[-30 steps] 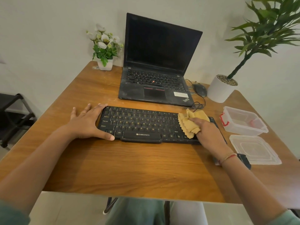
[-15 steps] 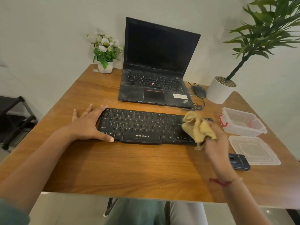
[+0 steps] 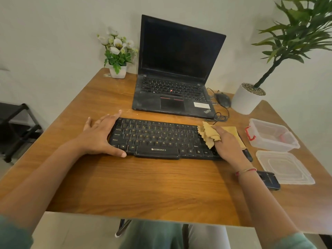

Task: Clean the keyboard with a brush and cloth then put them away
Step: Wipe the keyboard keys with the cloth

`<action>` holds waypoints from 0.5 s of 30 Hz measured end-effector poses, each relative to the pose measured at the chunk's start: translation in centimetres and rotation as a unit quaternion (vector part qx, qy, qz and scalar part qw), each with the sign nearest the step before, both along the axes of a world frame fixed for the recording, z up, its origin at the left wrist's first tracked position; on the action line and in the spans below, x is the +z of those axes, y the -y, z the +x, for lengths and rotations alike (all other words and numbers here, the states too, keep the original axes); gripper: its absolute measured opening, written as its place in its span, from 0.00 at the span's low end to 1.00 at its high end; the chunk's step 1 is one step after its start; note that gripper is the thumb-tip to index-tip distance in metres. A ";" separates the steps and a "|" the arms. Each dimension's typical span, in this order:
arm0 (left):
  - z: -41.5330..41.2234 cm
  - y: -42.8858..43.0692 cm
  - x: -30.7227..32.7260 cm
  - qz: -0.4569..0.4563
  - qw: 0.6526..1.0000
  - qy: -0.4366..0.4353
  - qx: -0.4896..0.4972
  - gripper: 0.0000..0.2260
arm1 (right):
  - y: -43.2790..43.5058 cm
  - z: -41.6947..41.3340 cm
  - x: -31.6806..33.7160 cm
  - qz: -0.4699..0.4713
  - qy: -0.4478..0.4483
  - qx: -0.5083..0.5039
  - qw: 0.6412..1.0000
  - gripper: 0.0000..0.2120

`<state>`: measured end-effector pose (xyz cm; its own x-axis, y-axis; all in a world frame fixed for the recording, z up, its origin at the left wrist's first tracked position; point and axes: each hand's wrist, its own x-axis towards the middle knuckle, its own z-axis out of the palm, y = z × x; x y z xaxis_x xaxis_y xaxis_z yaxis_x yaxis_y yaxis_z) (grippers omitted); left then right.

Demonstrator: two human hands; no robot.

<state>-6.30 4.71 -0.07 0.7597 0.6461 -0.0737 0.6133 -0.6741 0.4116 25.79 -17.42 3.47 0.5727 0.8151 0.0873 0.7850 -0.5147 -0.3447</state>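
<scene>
Tan cloth (image 3: 208,135), gripped in the right hand (image 3: 226,146), is landing back on the keyboard (image 3: 158,137); the flat-fingered left hand (image 3: 98,137) is bracing it. Wiping is resuming.

My right hand (image 3: 227,146) and the bunched cloth (image 3: 209,135) it grips cover the right end of the keyboard (image 3: 158,139), so I cannot see the keys beneath them. A slim dark thing (image 3: 248,155) pokes out just past that hand. Most of it is hidden, and I cannot tell what it is. My wrist overlaps a corner of the phone (image 3: 269,180). The tall plant (image 3: 296,33) runs off the top and right edges, the black rack (image 3: 19,126) off the left. Something reddish inside the clear tub (image 3: 273,135) is too blurred to name.
</scene>
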 end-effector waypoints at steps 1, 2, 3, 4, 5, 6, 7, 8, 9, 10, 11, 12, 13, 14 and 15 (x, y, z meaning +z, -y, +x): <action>0.0 0.0 0.0 0.000 1.000 0.003 0.002 0.62 | -0.6 0.2 0.1 -0.005 -0.003 -0.004 1.000 0.23; 0.0 0.0 -0.1 0.000 1.000 0.007 0.005 0.62 | -1.2 0.3 0.3 -0.012 -0.001 -0.008 1.000 0.23; 0.1 0.0 -0.1 0.001 1.000 0.011 0.009 0.62 | -1.7 0.5 0.4 -0.017 -0.003 -0.008 1.000 0.22; 0.1 0.0 -0.2 0.002 1.000 0.014 0.012 0.63 | -2.0 0.4 0.7 -0.016 -0.017 -0.003 1.000 0.22; 0.1 -0.1 -0.2 0.002 1.000 0.015 0.015 0.63 | -2.1 0.2 1.0 -0.011 -0.042 0.007 0.999 0.21; 0.1 -0.1 -0.2 0.003 1.000 0.015 0.017 0.63 | -2.0 0.0 1.4 -0.005 -0.067 0.021 0.997 0.20; 0.2 -0.2 -0.3 0.004 1.000 0.015 0.019 0.64 | -1.6 -0.4 1.8 -0.002 -0.092 0.040 0.995 0.20; 0.2 -0.2 -0.3 0.005 1.000 0.015 0.019 0.64 | -0.9 -0.6 2.1 -0.001 -0.122 0.050 0.991 0.19; 0.2 -0.3 -0.4 0.006 1.000 0.015 0.019 0.64 | 0.0 -0.9 2.5 0.005 -0.155 0.049 0.987 0.18; 0.2 -0.3 -0.4 0.007 1.000 0.015 0.018 0.64 | 0.9 -1.2 2.9 0.026 -0.178 0.037 0.983 0.16; 0.2 -0.3 -0.4 0.008 1.000 0.013 0.017 0.65 | 1.7 -1.4 3.1 0.063 -0.174 0.018 0.983 0.15; 0.2 -0.3 -0.4 0.008 1.000 0.010 0.015 0.65 | 2.5 -1.5 3.1 0.101 -0.138 -0.007 0.985 0.14; 0.2 -0.3 -0.4 0.008 1.000 0.008 0.012 0.66 | 3.1 -1.8 2.9 0.125 -0.093 -0.036 0.987 0.14; 0.2 -0.2 -0.4 0.008 1.000 0.008 0.009 0.66 | 3.4 -2.3 2.6 0.131 -0.059 -0.060 0.988 0.14; 0.2 -0.2 -0.3 0.009 1.000 0.007 0.008 0.66 | 3.5 -3.0 2.1 0.115 -0.043 -0.069 0.990 0.16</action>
